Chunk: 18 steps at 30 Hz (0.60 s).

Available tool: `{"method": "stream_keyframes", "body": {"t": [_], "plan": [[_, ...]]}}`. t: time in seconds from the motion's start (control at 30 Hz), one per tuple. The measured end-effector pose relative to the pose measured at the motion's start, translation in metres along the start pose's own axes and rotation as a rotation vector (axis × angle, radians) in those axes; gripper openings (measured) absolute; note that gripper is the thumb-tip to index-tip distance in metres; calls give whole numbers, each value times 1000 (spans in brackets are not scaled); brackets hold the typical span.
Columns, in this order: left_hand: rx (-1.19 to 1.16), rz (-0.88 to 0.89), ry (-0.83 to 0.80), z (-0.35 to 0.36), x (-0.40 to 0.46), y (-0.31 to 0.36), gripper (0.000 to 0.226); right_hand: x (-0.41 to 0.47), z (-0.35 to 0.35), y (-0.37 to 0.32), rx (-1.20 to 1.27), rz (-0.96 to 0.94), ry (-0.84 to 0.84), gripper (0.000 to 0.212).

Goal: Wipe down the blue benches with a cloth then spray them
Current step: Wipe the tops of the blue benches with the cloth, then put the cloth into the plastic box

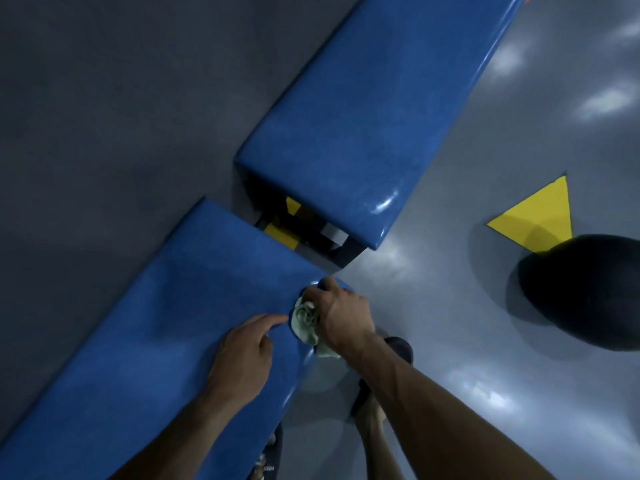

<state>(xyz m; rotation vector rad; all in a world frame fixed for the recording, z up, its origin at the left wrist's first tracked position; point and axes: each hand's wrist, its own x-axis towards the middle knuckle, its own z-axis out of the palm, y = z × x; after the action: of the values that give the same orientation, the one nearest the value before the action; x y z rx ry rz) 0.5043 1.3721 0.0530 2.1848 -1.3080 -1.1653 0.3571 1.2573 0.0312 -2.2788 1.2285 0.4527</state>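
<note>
Two padded blue benches stand end to end along a grey wall, with a gap between them. The near bench (166, 341) runs from the bottom left towards the middle. The far bench (363, 126) runs on to the top right. My right hand (341, 315) grips a bunched pale cloth (304, 322) at the near bench's far right corner, by its front edge. My left hand (244, 355) rests on the near bench's top just left of the cloth, forefinger stretched towards it. No spray bottle is in view.
Glossy grey floor (450, 306) lies to the right, marked with a yellow triangle (543, 216). A large dark rounded object (585, 292) is at the right edge. My sandalled foot (381, 382) stands beside the bench. Yellow markings and dark frame parts show in the gap (304, 226).
</note>
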Motion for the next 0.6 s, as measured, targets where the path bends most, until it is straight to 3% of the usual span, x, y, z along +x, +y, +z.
{"method": "stream_keyframes", "body": {"t": [0.17,0.27,0.6], "plan": [[24,3,-16,19,34,65,50,28,-69,74,149,175,170,34],[59,30,23,30,60,125,48,32,-136,141,228,158,246,31],[-173,132,1,26,148,371,32,-20,-302,280,1132,250,496,16]]}}
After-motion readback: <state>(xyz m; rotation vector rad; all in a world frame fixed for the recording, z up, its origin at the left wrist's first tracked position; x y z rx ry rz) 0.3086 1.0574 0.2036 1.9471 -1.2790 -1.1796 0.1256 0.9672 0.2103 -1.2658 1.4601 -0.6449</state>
